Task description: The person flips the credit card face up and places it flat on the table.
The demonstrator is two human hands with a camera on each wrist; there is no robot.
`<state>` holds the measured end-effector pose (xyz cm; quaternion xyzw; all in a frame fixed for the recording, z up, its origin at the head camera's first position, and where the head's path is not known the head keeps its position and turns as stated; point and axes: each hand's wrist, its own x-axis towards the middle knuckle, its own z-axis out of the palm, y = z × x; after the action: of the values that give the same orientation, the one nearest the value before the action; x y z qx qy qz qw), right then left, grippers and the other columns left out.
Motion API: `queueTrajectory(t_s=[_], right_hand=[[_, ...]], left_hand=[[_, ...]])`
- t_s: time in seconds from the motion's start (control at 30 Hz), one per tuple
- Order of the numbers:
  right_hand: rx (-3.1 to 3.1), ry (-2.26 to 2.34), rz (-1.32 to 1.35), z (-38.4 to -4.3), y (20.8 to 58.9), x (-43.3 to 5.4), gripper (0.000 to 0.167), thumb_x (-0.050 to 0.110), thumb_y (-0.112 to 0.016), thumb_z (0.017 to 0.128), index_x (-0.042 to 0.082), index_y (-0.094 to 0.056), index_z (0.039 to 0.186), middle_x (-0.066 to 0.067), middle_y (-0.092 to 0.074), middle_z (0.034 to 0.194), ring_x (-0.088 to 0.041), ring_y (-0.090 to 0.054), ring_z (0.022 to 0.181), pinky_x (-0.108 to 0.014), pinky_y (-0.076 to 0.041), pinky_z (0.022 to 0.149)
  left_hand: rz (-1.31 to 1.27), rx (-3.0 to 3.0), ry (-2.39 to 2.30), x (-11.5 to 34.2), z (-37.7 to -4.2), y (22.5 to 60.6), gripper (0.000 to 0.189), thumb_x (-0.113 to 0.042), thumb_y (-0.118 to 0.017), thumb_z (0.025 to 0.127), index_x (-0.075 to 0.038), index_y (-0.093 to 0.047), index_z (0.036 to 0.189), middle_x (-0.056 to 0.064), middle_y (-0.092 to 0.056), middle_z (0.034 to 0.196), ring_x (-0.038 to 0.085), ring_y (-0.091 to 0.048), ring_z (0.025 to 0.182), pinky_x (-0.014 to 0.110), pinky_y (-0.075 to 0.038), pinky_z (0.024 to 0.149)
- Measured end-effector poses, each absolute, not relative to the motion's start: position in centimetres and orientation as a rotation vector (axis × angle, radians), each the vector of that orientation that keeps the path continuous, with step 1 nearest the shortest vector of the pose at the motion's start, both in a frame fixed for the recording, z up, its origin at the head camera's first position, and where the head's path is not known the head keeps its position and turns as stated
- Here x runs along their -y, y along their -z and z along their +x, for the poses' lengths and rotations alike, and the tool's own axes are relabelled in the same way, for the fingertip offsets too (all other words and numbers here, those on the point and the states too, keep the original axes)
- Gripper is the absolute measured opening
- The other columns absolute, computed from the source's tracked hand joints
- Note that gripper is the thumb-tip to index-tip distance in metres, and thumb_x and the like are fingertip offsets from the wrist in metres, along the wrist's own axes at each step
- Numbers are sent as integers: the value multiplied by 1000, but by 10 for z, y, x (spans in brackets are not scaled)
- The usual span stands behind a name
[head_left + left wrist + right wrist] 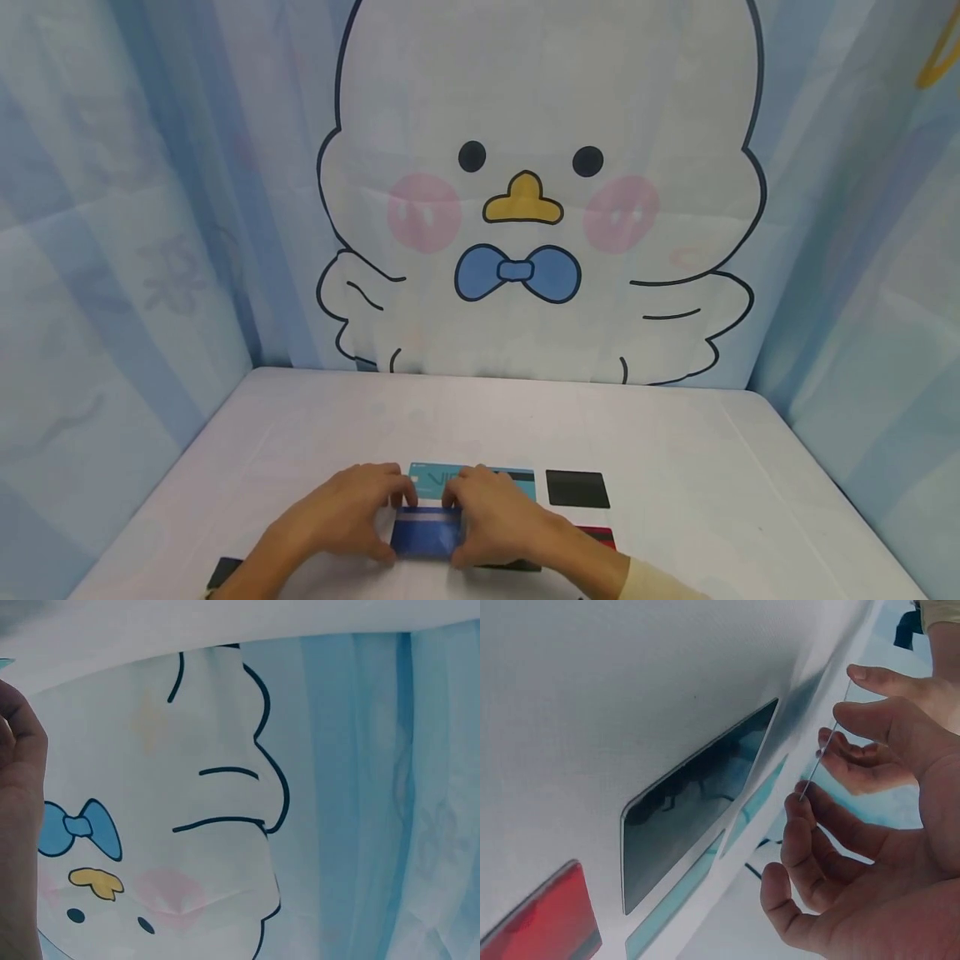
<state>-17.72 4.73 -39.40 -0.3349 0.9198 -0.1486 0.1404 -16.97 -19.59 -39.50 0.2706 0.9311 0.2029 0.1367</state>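
A blue card point(426, 533) with a pale stripe near its top edge is held between both hands, raised off the table. The left hand point(348, 512) grips its left side, thumb at the lower corner and fingers at the upper one. On the opposite side, the right hand point(502, 521) holds it the same way. The right wrist view shows the card edge-on as a thin line between thumb and fingertips of the right hand point(885, 847). Only part of the left hand point(19, 772) enters the left wrist view; the card is hidden there.
On the white table point(675, 467) lie teal cards point(435, 477) behind the hands and a black card point(577, 489) to their right. A red card point(600, 536) is partly under the right forearm, a dark card point(697, 806) near the right hand. A black object point(223, 571) sits by the left wrist.
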Motion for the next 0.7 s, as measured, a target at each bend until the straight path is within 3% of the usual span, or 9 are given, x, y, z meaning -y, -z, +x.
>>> queueTrajectory(t_s=[0.7], right_hand=[[-2650, 483, -930, -177, 391, -50, 53, 38, -91, 73, 23, -68, 118, 14, -57, 102, -3, -49, 97, -31, -48, 88]], left_hand=[[831, -2745, -620, 201, -172, 390, 47, -39, -96, 69, -23, -77, 109, -20, -64, 96, 7, -59, 88, 29, -49, 76]])
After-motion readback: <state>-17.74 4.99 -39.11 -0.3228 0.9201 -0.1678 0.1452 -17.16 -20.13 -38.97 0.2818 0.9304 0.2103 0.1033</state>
